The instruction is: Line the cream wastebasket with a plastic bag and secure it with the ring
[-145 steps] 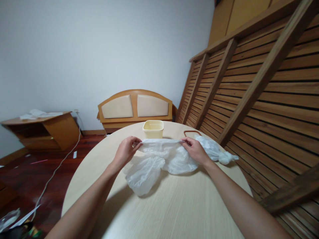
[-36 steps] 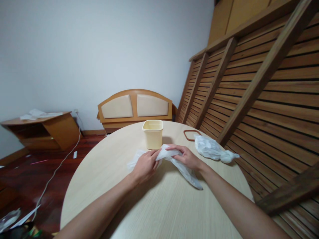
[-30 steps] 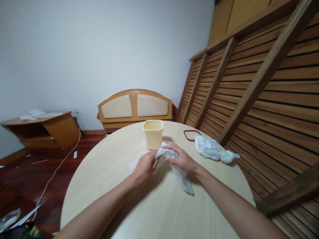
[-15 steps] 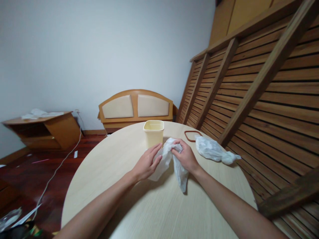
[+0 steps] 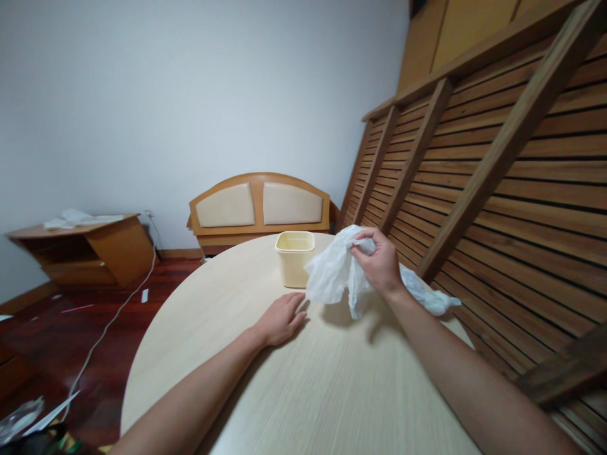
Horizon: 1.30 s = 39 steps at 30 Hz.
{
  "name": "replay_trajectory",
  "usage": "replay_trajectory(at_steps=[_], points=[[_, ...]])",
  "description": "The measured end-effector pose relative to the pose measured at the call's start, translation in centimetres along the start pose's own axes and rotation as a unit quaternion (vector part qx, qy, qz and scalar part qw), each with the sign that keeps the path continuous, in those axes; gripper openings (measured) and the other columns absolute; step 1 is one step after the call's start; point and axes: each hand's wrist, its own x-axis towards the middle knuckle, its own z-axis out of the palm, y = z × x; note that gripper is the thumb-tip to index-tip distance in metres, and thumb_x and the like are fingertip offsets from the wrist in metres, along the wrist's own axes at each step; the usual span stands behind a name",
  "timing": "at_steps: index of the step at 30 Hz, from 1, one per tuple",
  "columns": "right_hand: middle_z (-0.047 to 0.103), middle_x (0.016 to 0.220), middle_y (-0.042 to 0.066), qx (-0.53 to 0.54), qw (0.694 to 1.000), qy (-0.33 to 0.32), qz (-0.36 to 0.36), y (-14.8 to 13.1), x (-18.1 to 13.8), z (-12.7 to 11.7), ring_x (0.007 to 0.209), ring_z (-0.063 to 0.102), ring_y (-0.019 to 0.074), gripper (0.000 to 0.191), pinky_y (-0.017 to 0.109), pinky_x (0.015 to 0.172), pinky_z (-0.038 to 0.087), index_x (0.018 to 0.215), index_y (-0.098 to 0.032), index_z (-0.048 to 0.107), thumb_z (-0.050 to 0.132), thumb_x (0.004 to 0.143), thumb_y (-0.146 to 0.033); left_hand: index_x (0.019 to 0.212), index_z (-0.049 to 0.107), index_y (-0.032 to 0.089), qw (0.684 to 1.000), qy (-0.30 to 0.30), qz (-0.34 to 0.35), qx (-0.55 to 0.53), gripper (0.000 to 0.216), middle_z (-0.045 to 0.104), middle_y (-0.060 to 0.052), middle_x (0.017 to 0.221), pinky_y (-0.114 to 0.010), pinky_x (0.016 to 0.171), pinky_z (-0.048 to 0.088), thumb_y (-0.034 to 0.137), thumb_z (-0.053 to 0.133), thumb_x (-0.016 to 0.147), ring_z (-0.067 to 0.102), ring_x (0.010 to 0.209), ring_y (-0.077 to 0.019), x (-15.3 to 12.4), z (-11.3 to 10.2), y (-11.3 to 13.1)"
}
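Note:
My right hand pinches a thin white plastic bag, which hangs crumpled above the table, right of a pale yellow bin. The bag overlaps the bin's right edge in view. My left hand rests low over the tabletop in front of the bin, fingers stretched out and holding nothing. The bin stands upright with its open top facing up. Behind my right wrist lies a bunched white plastic bag, partly hidden by my hand and arm.
The round pale wooden table fills the foreground. A slatted wooden frame leans close along its right side. Against the wall stand a headboard and a low cabinet. A white cable crosses the dark floor at left.
My right hand has lifted the white bag up and to the right. My left hand has let go of it and come down toward the table. The brown ring-shaped frame is now hidden.

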Motion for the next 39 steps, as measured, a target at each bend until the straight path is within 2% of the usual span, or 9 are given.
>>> replay_trajectory(at_steps=[4,9,13,17,23,29,34,39], points=[[0.067,0.094,0.003,-0.02,0.997,0.055,-0.057,-0.2,3.9,0.1,0.094,0.065,0.0227,0.013,0.038,0.089,0.05,0.086,-0.022,0.061,0.065,0.075,-0.018,0.123,0.062,0.016,1.0,0.011,0.001,0.018,0.034,0.06,-0.015,0.136,-0.046,0.112,0.042,0.031,0.052,0.094,0.054,0.128,-0.0269,0.0,0.6,0.4],[0.065,0.089,0.001,-0.023,0.988,0.111,-0.103,-0.4,8.6,1.5,0.088,0.064,0.0207,0.014,0.036,0.086,0.051,0.085,-0.021,0.059,0.065,0.074,-0.016,0.12,0.064,0.017,1.0,0.021,-0.009,0.014,0.032,0.061,-0.013,0.136,-0.044,0.113,0.042,0.028,0.052,0.094,0.054,0.128,-0.026,-0.1,0.6,0.5],[0.064,0.09,0.001,-0.045,0.983,0.127,-0.123,-0.7,11.0,3.2,0.09,0.063,0.0208,0.014,0.036,0.088,0.051,0.085,-0.022,0.058,0.063,0.074,-0.014,0.119,0.065,0.017,1.0,0.021,-0.009,0.012,0.031,0.061,-0.013,0.136,-0.044,0.113,0.042,0.027,0.052,0.093,0.054,0.129,-0.0262,-0.2,0.5,0.5],[0.063,0.092,0.002,-0.066,0.98,0.11,-0.152,-0.5,11.6,5.3,0.094,0.062,0.0223,0.016,0.036,0.091,0.049,0.086,-0.022,0.057,0.06,0.075,-0.011,0.12,0.065,0.017,1.0,0.019,-0.007,0.01,0.032,0.061,-0.013,0.136,-0.044,0.113,0.042,0.027,0.052,0.093,0.054,0.129,-0.026,-0.2,0.5,0.5],[0.065,0.099,0.005,-0.109,0.987,0.016,-0.116,0.5,9.5,8.5,0.1,0.061,0.0255,0.017,0.036,0.092,0.049,0.087,-0.025,0.059,0.059,0.078,-0.01,0.121,0.064,0.017,1.0,0.017,-0.005,0.01,0.032,0.06,-0.013,0.137,-0.044,0.112,0.042,0.027,0.053,0.092,0.054,0.128,-0.0261,-0.1,0.6,0.3],[0.066,0.104,0.006,-0.083,0.986,-0.107,-0.098,1.9,6.6,10.0,0.103,0.062,0.025,0.019,0.037,0.095,0.048,0.093,-0.025,0.063,0.06,0.08,-0.011,0.121,0.063,0.017,1.0,0.014,-0.007,0.012,0.033,0.059,-0.013,0.137,-0.044,0.113,0.042,0.028,0.053,0.092,0.053,0.129,-0.0264,-0.1,0.6,0.2],[0.067,0.109,0.006,-0.066,0.957,-0.252,-0.126,2.4,5.1,10.5,0.106,0.063,0.0222,0.021,0.035,0.097,0.046,0.1,-0.023,0.067,0.059,0.083,-0.013,0.121,0.063,0.018,1.0,0.018,-0.003,0.011,0.032,0.06,-0.013,0.136,-0.045,0.112,0.042,0.027,0.053,0.092,0.054,0.128,-0.0262,0.0,0.7,0.1],[0.07,0.112,0.007,-0.1,0.922,-0.339,-0.156,1.9,4.3,10.1,0.106,0.064,0.0234,0.017,0.037,0.096,0.045,0.103,-0.023,0.07,0.064,0.089,-0.031,0.12,0.063,0.017,1.0,0.016,-0.003,0.01,0.032,0.06,-0.013,0.136,-0.044,0.113,0.042,0.027,0.053,0.092,0.054,0.128,-0.0262,0.0,0.7,0.1]])
